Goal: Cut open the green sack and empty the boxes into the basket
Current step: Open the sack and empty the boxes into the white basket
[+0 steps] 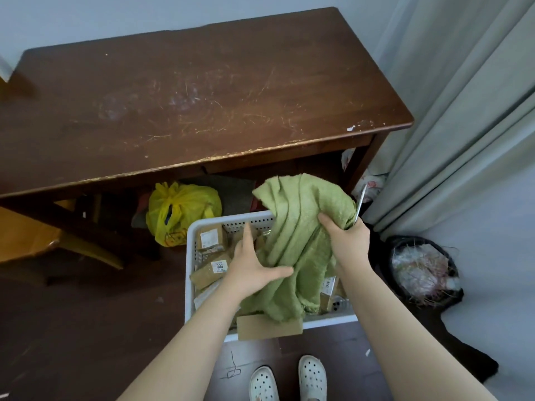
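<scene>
**A:** Where is the sack at this moment?

**B:** The limp green woven sack (298, 241) hangs over the white perforated plastic basket (231, 222). The basket stands on the dark floor in front of the dark brown wooden table (202, 96). The sack's lower end lies inside the basket, on top of the small brown cardboard boxes (210, 238).

**A:** And the two hands?

**B:** The right hand (346, 235) is closed round a bunch of the cloth near the top. A thin metal blade (360, 205) stands out of the same fist and points away from the person. I suppose it is the scissors, but the handles are hidden. The left hand (254, 267) is wide, with its fingers straight and spread and the thumb laid on the side of the sack. It grasps nothing.

**A:** Why is the sack lifted like this?

**B:** I judge it is so that the cut end looks down and anything left inside drops into the basket. The cloth looks flat, so most boxes seem to be out. The flat hand probably feels for a last box, or steadies the cloth.

**A:** And why is the blade in that same hand?

**B:** Perhaps this leaves the other hand free. Pointing outward, the blade is away from the left hand, which seems safer. One flat box (269, 328) lies across the near rim and could slip out.
</scene>
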